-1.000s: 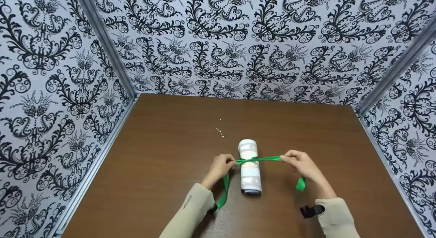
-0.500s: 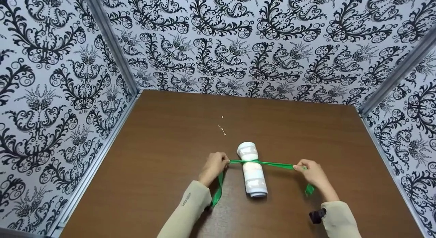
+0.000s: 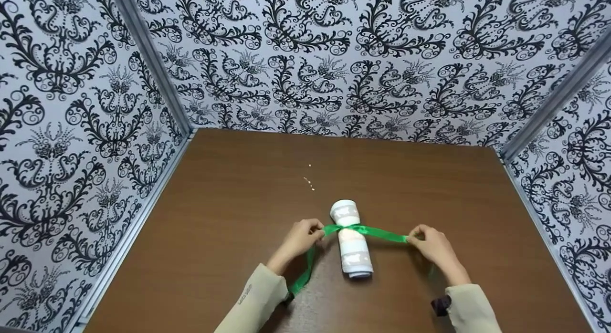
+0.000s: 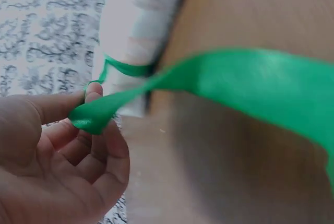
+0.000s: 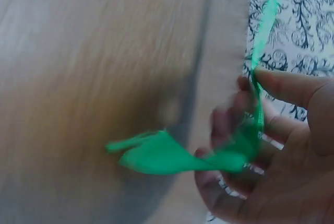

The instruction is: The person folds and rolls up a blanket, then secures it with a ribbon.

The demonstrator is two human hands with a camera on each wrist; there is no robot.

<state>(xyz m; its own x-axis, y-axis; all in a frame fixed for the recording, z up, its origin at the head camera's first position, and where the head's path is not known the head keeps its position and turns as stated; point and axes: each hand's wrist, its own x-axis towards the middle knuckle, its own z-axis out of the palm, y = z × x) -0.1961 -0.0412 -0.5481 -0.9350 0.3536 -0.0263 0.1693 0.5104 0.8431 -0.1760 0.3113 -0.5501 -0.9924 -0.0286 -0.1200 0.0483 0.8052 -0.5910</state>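
A rolled cloth [image 3: 354, 249], white with pale grey and peach bands, lies lengthwise on the brown table. Round its upper middle runs a green ribbon [image 3: 382, 233], crossed on top and drawing the roll in at a waist. To the left of the roll, my left hand [image 3: 301, 236] pinches one side of the ribbon between thumb and finger; its loose tail [image 4: 250, 78] hangs toward the wrist. Farther out on the right, my right hand [image 3: 433, 247] pinches the other side, and a short free end [image 5: 156, 153] dangles below the fingers.
The brown table [image 3: 229, 180] meets a black-and-white patterned wall [image 3: 305, 75] at the back, with similar walls left and right. Several small pale specks [image 3: 309, 182] lie on the table beyond the roll. A dark wrist device [image 3: 441, 305] sits at the right cuff.
My right hand has moved outward to the right and slightly nearer. The ribbon was pulled taut half a second ago and now looks slacker and wider. The roll has tilted slightly and looks more cinched.
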